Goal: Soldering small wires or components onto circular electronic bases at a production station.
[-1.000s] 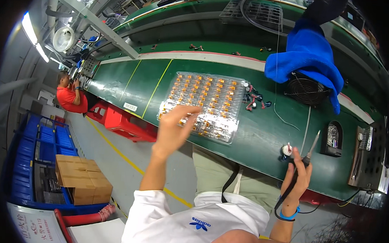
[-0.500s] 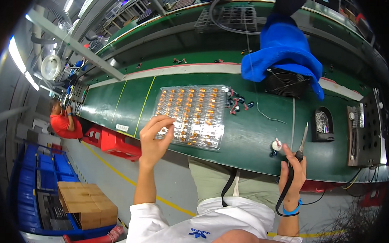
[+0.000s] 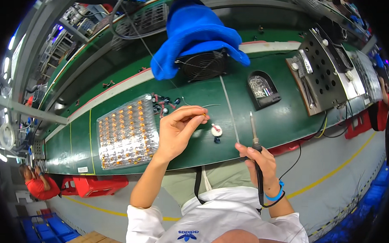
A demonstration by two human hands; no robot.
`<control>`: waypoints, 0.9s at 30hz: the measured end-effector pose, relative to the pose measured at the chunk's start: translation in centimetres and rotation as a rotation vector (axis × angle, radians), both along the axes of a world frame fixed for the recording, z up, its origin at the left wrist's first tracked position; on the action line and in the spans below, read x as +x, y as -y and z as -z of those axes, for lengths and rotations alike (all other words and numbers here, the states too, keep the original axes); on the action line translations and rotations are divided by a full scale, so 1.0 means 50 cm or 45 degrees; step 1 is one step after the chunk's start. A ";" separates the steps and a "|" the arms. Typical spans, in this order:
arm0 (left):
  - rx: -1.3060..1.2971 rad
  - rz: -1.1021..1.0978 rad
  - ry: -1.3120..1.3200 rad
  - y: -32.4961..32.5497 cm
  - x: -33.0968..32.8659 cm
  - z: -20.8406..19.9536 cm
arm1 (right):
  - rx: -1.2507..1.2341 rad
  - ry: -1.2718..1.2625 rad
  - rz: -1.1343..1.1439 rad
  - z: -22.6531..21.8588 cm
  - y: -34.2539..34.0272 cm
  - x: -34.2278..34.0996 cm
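My left hand is raised above the green bench, thumb and fingers pinched together on a tiny orange part, mostly hidden by the fingertips. Beyond those fingertips to the right, a round white component with red and dark wires lies on the bench top. My right hand grips a soldering iron by its dark handle, metal tip pointing up and away from me. A clear plastic tray with rows of orange parts lies left of my left hand. Several small wired components are heaped by its far right corner.
A black fan under a blue cloth hood stands at the back. Right of it sit a black bin of small metal parts and a perforated metal box. A strand of solder wire lies behind my left hand.
My left hand has left the tray and moved right toward the white component, a tiny orange part in its pinch. My right hand still holds the soldering iron. The view has swung right.
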State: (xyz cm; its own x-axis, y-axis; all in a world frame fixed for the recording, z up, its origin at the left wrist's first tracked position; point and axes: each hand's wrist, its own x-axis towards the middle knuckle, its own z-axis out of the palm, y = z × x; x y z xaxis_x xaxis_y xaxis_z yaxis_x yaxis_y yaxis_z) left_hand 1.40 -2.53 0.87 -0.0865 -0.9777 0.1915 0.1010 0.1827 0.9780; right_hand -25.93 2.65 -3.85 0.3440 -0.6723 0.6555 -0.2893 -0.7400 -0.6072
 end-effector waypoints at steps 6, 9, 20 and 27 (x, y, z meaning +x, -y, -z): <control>-0.025 0.014 0.190 -0.005 -0.024 0.015 | 0.033 0.055 0.006 -0.009 -0.020 -0.014; 0.034 0.032 0.198 -0.013 -0.029 0.026 | -0.045 0.036 0.080 -0.010 -0.013 -0.009; 0.025 0.088 0.302 -0.016 -0.022 0.032 | -0.014 -0.014 0.130 -0.015 -0.005 0.018; -0.083 0.089 0.440 -0.015 -0.018 0.035 | 0.007 -0.040 0.125 -0.021 -0.004 0.020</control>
